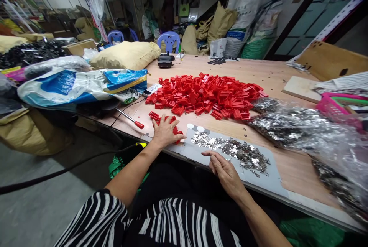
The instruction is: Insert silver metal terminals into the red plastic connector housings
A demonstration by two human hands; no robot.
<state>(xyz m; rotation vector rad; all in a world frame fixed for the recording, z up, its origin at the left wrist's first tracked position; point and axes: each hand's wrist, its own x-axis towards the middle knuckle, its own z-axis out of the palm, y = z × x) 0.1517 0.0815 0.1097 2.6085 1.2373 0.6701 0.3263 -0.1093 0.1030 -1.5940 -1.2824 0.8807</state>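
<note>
My left hand (165, 134) lies with spread fingers over a small group of red plastic pieces (154, 116) at the table's front edge. Parts of those pieces show between and beside the fingers. My right hand (225, 170) is over the near edge of a grey mat (266, 180), thumb and curled fingers pressed together. What they hold, if anything, is hidden. Small shiny metal pieces (244, 154) are scattered on the mat, just beyond the right hand. Two white discs (200, 129) lie at its far left corner. Behind is a large heap of red plastic pieces (207, 95).
A red-handled tool (139, 124) sticks out left of my left hand. Clear plastic bags of metal parts (304, 124) crowd the right side, near a pink basket (335, 105). At left are a blue-white sack (63, 88) and a tan sack (126, 55). A black hose (57, 176) crosses below.
</note>
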